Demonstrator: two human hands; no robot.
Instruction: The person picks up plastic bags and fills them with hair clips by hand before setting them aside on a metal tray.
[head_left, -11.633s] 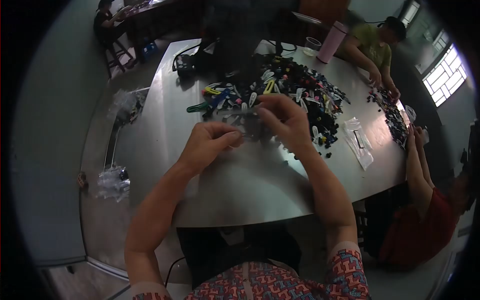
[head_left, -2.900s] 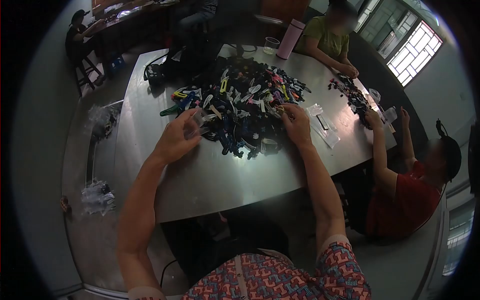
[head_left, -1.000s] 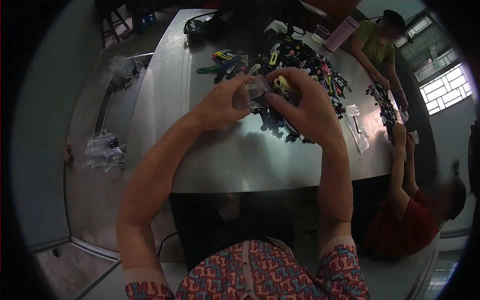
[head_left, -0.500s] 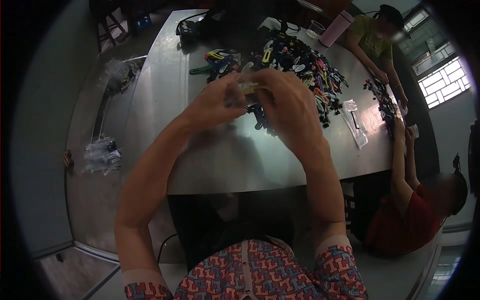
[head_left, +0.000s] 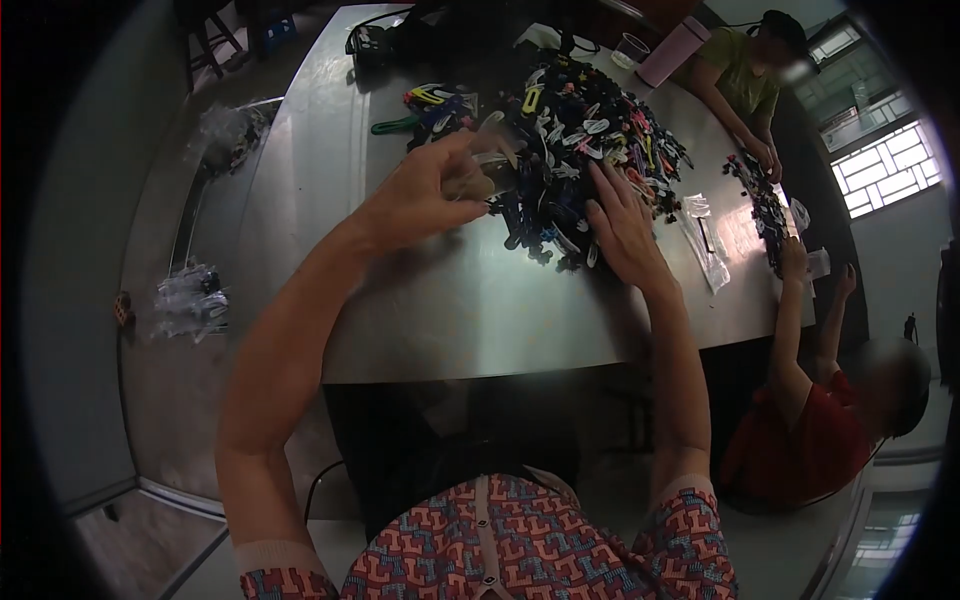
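A wide heap of small hair clips (head_left: 560,130), mostly black with white, yellow, red and pink ones, lies on the metal table (head_left: 450,330). My left hand (head_left: 430,190) is raised at the heap's left edge, its fingers curled around something pale that blur keeps me from making out. On the heap's right part rests my right hand (head_left: 625,225), fingers stretched over the clips and apart from my left hand. A green clip (head_left: 396,126) and a yellow clip (head_left: 432,96) lie beyond my left hand.
Two people sit at the right, one in a green shirt (head_left: 735,75), one in a red shirt (head_left: 810,440), by a smaller dark pile (head_left: 765,210). A plastic bag (head_left: 707,245), pink bottle (head_left: 672,52) and clear cup (head_left: 630,50) stand or lie on the table.
My right hand has parted from my left and moved right and down onto the heap. My left hand has shifted slightly left. The red-shirted person's hands have moved apart.
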